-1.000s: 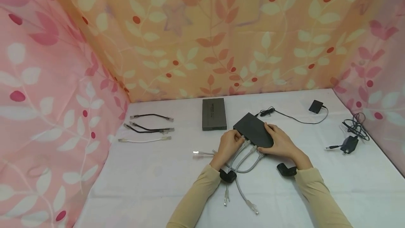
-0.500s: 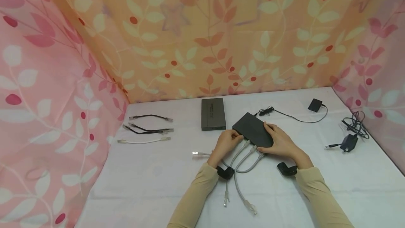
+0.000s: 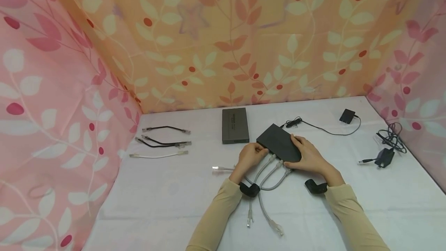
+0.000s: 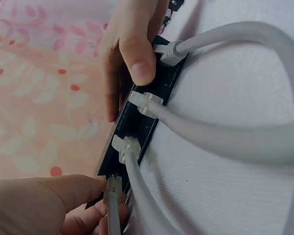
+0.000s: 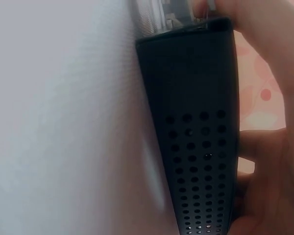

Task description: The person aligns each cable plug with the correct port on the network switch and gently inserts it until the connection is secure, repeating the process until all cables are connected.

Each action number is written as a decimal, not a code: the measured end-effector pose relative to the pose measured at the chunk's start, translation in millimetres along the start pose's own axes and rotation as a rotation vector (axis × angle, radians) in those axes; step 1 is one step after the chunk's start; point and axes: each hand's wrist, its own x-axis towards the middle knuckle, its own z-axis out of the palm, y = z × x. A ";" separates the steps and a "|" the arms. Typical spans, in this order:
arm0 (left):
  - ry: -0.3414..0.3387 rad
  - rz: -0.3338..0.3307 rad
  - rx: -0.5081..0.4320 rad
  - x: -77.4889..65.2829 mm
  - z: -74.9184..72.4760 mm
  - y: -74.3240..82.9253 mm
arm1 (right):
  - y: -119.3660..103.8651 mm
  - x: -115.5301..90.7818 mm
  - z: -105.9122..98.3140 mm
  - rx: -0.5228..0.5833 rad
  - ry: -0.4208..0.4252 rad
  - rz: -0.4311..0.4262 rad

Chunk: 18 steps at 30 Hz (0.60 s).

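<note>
A dark grey network switch (image 3: 278, 142) lies at an angle on the table, several grey Ethernet cables running from its port side. My right hand (image 3: 308, 156) grips its right end, thumb at the port edge and fingers over the top. In the right wrist view that hand wraps past the perforated side wall (image 5: 196, 127). At the left end of the port row, my left hand (image 3: 251, 158) pinches the clear plug (image 4: 115, 188) of one cable, thumb right against it. The other plugs (image 4: 129, 148) sit in ports farther along the row.
Behind stands a second switch (image 3: 235, 126). Black patch cables (image 3: 165, 142) and a white one (image 3: 158, 155) lie left. A power adapter (image 3: 347, 116) is wired to the gripped switch; another (image 3: 385, 158) lies right. Loose cable ends (image 3: 277, 227) reach toward the front.
My left hand has shifted slightly down and left over the cables, covering one that showed beside it earlier. The right hand keeps its grip on the switch.
</note>
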 end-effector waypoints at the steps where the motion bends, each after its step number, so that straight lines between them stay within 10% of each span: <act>1: 0.000 -0.006 0.001 -0.2 -0.3 0.3 | 0.2 0.1 0.7 -0.001 0.002 -0.001; 12: -0.037 0.028 -0.005 0.7 1.6 0.8 | 3.8 -2.0 -4.8 -0.023 -0.031 0.015; 18: -0.068 0.088 0.072 -2.9 -24.4 -1.6 | -1.0 1.6 -3.4 -0.005 -0.038 0.000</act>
